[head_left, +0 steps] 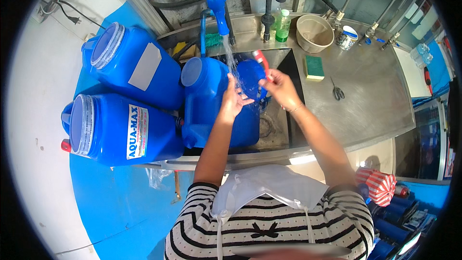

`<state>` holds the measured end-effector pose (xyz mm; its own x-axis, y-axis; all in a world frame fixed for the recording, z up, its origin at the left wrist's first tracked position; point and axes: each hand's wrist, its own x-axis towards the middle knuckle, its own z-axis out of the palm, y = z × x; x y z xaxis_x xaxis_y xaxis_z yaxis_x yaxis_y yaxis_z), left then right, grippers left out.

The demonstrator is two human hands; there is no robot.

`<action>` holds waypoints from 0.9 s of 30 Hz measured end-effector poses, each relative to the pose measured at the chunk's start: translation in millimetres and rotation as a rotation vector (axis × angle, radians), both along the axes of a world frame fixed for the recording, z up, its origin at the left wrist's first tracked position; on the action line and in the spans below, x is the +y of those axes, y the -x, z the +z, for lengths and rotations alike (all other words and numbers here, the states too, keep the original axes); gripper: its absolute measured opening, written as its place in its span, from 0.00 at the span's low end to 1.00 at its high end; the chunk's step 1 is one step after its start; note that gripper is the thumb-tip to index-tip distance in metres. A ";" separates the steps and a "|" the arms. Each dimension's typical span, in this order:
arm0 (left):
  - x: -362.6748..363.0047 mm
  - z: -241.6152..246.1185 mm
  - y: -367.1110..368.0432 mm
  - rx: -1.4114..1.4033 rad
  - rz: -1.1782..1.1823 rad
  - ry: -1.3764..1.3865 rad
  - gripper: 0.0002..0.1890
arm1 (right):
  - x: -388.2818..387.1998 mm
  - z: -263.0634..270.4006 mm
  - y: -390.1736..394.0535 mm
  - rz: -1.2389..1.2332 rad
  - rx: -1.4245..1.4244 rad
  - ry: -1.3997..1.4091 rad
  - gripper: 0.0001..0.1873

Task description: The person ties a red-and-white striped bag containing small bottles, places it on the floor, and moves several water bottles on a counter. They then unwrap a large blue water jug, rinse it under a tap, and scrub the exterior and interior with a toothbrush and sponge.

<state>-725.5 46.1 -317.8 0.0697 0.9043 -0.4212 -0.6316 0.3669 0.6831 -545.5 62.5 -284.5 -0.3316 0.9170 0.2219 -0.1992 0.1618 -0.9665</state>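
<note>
Water runs from a blue plastic tap [218,11] onto my left hand [235,97], whose fingers are spread under the stream. My right hand [281,86] grips a red-handled brush [262,61], tilted, its pale end up and to the left. Between the two hands is a blue round plastic lid [251,76], wet from the stream; whether my right fingers also hold its rim, I cannot tell. Below and left of the stream, a blue plastic jug [205,104] with a round cap lies in the steel sink [279,130].
Two large blue water containers [153,130] [144,61] stand at the left. On the steel counter [375,104] are a green-and-yellow sponge [314,68], scissors [338,92], a beige bowl [314,33], a cup [347,38] and a green bottle [283,27].
</note>
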 end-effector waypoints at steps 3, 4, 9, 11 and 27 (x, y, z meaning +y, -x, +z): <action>-6.4 -1.1 13.8 -0.069 -0.024 -0.166 0.23 | 22.6 -11.5 -23.5 0.082 0.105 0.473 0.10; -9.3 -1.6 15.9 -0.037 -0.038 -0.274 0.22 | 25.4 -14.2 -25.5 0.080 -0.002 0.416 0.10; -13.3 -1.2 16.2 0.550 0.016 -0.405 0.16 | 8.0 -10.2 -8.3 -0.513 -0.744 -0.591 0.19; -11.3 -0.2 15.5 0.821 0.051 -0.448 0.14 | -4.1 -2.3 -0.5 -0.215 -0.686 -0.662 0.26; -11.7 26.4 29.2 1.087 0.106 -0.685 0.14 | 29.6 52.4 -16.2 -0.080 -0.716 -0.587 0.16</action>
<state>-754.7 34.4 -291.4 -0.0994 0.9374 0.3336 0.3601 -0.2787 0.8903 -529.4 92.1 -232.1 -0.5096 0.7485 0.4242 0.4459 0.6515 -0.6138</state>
